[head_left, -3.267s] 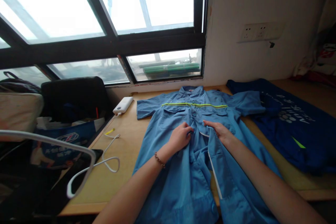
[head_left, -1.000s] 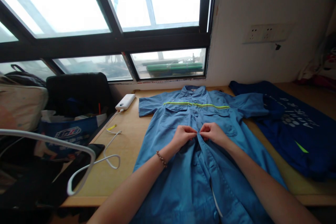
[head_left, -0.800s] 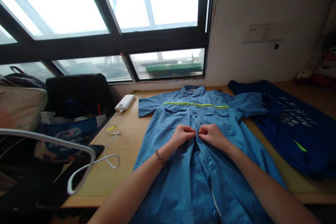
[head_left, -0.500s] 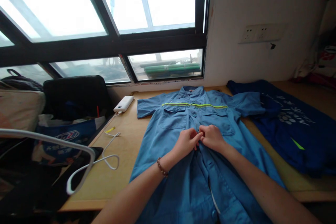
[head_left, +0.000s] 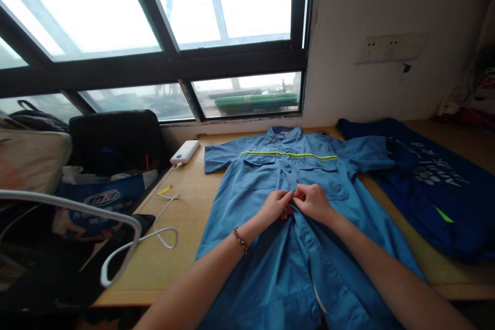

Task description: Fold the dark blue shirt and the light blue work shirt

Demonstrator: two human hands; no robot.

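A blue short-sleeved work shirt (head_left: 247, 242) lies front up on the table, collar toward the window, with a yellow-green stripe across the chest. Its upper front is closed by buttons; below my hands the front edges part. My left hand (head_left: 276, 206), with a beaded bracelet on the wrist, pinches the front placket. Fingertip to fingertip with it, my right hand (head_left: 312, 201) pinches the other side of the placket just below the chest pockets. Whatever button lies between the fingertips is hidden.
On the wooden table (head_left: 154, 268), a white power bank (head_left: 184, 152) with a white cable (head_left: 159, 227) lies left of the shirt. A dark blue garment (head_left: 417, 180) with white print lies at right. A black chair (head_left: 116, 139) and a blue bag (head_left: 104, 201) stand at left.
Both hands stay at the same spot on the placket, with the fingers shifting slightly. The whole view has moved a little.
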